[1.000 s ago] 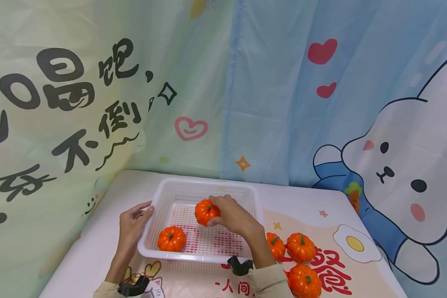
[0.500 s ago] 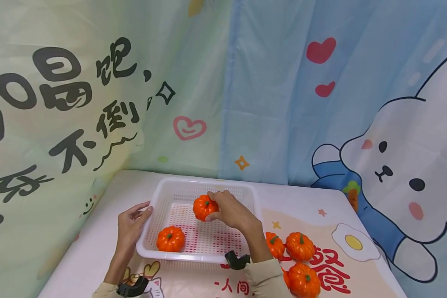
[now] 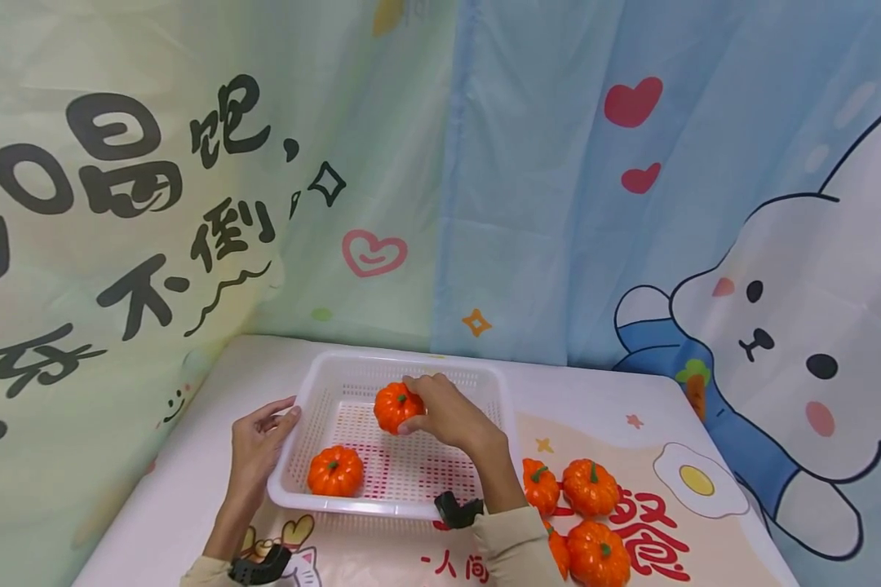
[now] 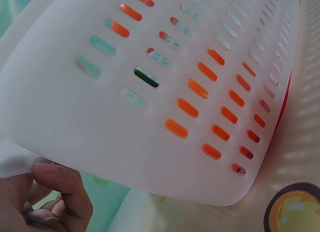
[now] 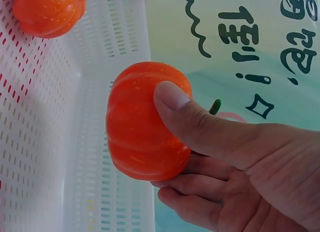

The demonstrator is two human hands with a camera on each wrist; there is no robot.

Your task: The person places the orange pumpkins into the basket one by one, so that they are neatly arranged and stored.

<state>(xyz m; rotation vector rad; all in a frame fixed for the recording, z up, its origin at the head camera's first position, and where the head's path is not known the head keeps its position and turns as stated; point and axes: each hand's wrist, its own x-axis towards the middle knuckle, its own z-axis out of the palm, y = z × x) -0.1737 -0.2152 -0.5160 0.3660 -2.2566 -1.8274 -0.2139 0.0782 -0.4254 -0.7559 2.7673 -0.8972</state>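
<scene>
In the head view a white perforated plastic basket (image 3: 367, 509) stands on the table. My right hand (image 3: 449, 414) grips a small orange pumpkin (image 3: 392, 409) over the back half of the basket. The right wrist view shows the thumb (image 5: 192, 119) across the pumpkin's side and fingers beneath it, its green stem (image 5: 215, 106) pointing toward the hand. A second pumpkin (image 3: 335, 470) sits in the basket's front left corner. At the basket's left side my left hand (image 3: 255, 444) holds the rim, its fingers (image 4: 60, 192) curled at the edge in the left wrist view.
Right of the basket several more orange pumpkins (image 3: 591, 487) lie on the printed tablecloth (image 3: 617, 416), partly behind my right sleeve (image 3: 517, 546). A printed curtain (image 3: 514, 204) hangs behind the table.
My right hand has shifted slightly left and back with the pumpkin in its grip. The left hand stays at the basket's rim.
</scene>
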